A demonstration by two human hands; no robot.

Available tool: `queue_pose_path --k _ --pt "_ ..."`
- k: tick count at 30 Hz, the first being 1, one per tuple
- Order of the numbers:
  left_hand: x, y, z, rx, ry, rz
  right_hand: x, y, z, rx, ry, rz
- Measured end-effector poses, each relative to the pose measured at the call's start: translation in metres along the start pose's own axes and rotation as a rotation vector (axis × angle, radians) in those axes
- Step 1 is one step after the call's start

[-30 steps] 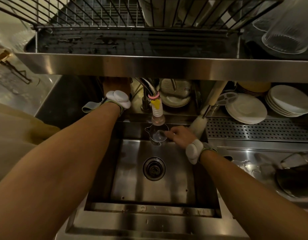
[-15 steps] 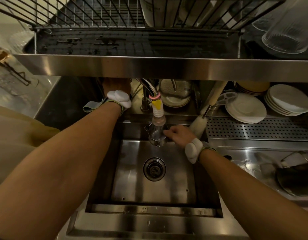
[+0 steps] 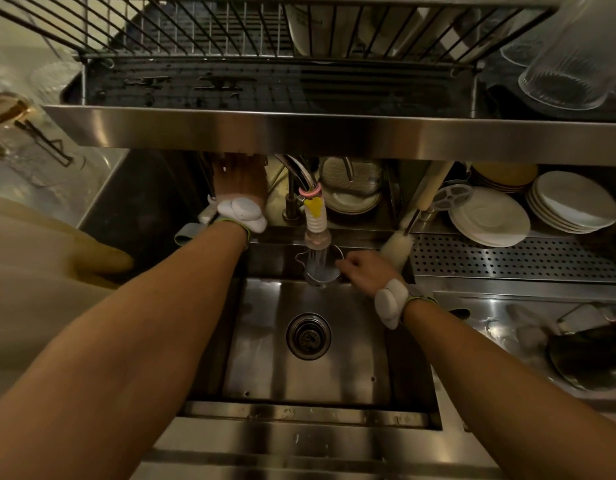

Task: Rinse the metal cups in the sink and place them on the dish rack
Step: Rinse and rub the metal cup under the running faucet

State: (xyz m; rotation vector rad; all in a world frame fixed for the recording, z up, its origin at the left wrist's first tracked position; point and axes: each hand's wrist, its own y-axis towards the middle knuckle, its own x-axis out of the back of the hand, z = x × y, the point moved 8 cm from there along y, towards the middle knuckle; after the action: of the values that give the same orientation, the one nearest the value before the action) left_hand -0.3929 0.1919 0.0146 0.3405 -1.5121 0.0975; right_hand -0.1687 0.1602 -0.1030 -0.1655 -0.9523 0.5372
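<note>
Metal cup (image 3: 319, 270) hangs over the back of the sink (image 3: 355, 372), pinched at its rim by the fingers (image 3: 346, 263) of the right hand (image 3: 368, 274). Its mouth is up under the tap nozzle (image 3: 317, 235), so the stream fills it and any spill falls toward the drain (image 3: 309, 336). The left hand (image 3: 239, 183) reaches behind the tap, probably for the valve. The steel shelf (image 3: 299, 129) hides its fingers, so their grip cannot be told. Overhead, the dish rack (image 3: 195, 29) has open wire slots for the cup.
</note>
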Motion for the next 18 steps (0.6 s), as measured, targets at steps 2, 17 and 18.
queue_pose_path --k 2,17,18 --pt "-0.004 -0.013 -0.005 -0.060 -0.029 -0.139 0.004 0.000 0.004 -0.009 0.020 -0.003" --pt "-0.070 -0.109 -0.002 -0.045 -0.198 0.303 -0.019 -0.013 0.012 -0.037 0.177 -0.069" --pt "-0.072 -0.112 -0.002 -0.051 -0.200 0.335 -0.019 -0.013 0.010 -0.039 0.192 -0.071"
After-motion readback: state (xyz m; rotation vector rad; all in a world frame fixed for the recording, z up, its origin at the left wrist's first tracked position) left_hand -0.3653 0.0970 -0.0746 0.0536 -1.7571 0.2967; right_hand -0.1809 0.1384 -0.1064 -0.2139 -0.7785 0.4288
